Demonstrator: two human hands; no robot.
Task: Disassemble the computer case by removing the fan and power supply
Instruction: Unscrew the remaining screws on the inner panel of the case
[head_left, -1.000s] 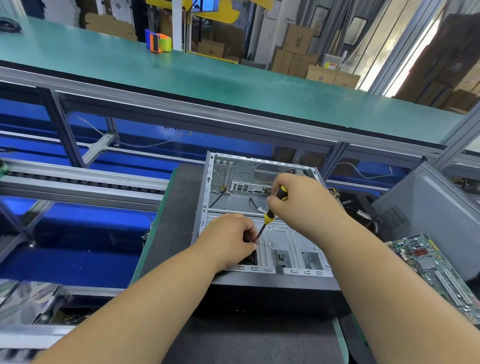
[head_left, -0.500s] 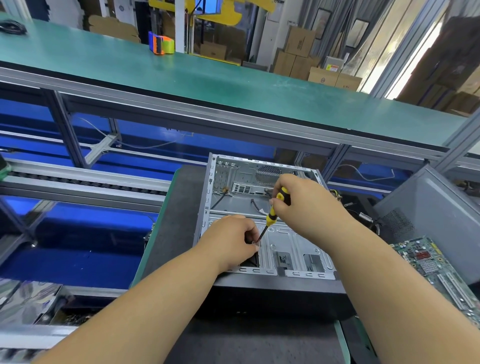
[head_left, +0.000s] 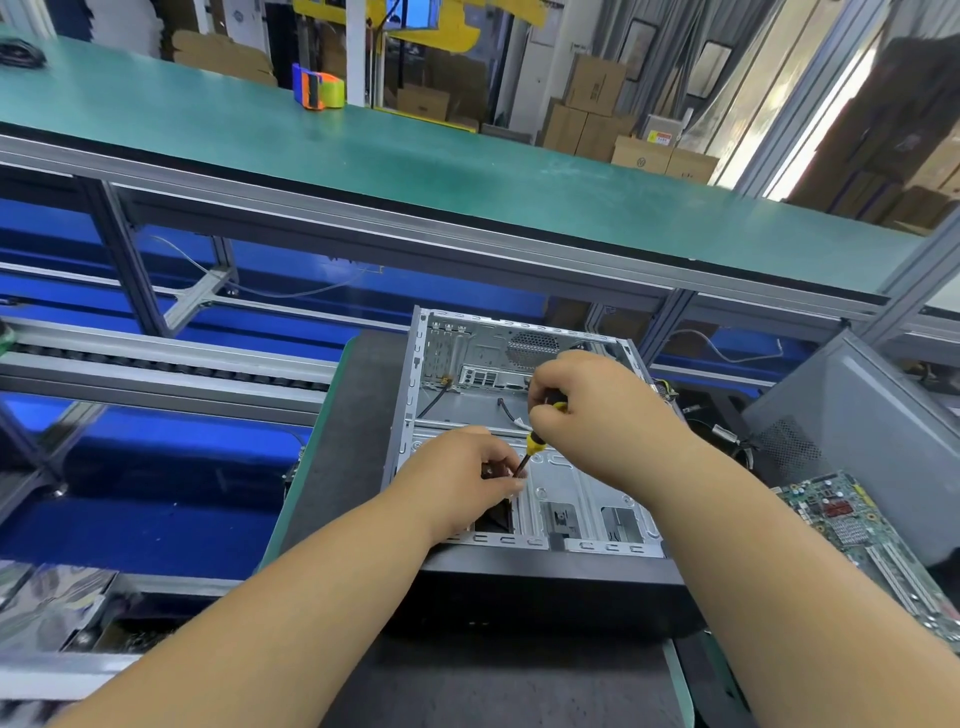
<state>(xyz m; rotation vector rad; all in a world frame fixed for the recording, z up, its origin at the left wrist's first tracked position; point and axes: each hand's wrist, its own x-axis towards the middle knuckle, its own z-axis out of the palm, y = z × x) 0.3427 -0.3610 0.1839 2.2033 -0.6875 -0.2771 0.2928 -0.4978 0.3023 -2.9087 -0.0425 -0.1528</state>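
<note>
At six o'clock in the view, both bare forearms reach forward over the dark front bezel of the open grey steel computer case (head_left: 566, 499), which lies on its side on a dark mat. The left hand (head_left: 457, 480) sits at the case's near-left bay, its fingers curled and pinching around the lower shaft of the yellow-and-black-handled screwdriver (head_left: 535, 441), steadying the tip by a dark part in that bay; whether this part is the fan cannot be made out, as the hand covers it. The right hand (head_left: 602, 415) lies at about one o'clock from the left, wrapped tightly round the handle.

The screwdriver's long axis slopes from the right hand at upper right down to seven o'clock, so the tip and the screw lie just under the left fingertips. The left hand is the nearer to the fastener; the right supplies the turning. I judge a screw is being worked here, and the tool must stay in line with it or slip.

Room is tight: a sheet-metal divider runs just beyond the hands at twelve o'clock, and the case's left wall stands near at nine o'clock. To the right the floor of the case is open. No power supply can be picked out inside.

At three o'clock a green circuit board (head_left: 862, 540) lies beside the case. Farther off, a long green-topped workbench (head_left: 415, 156) spans the view.
</note>
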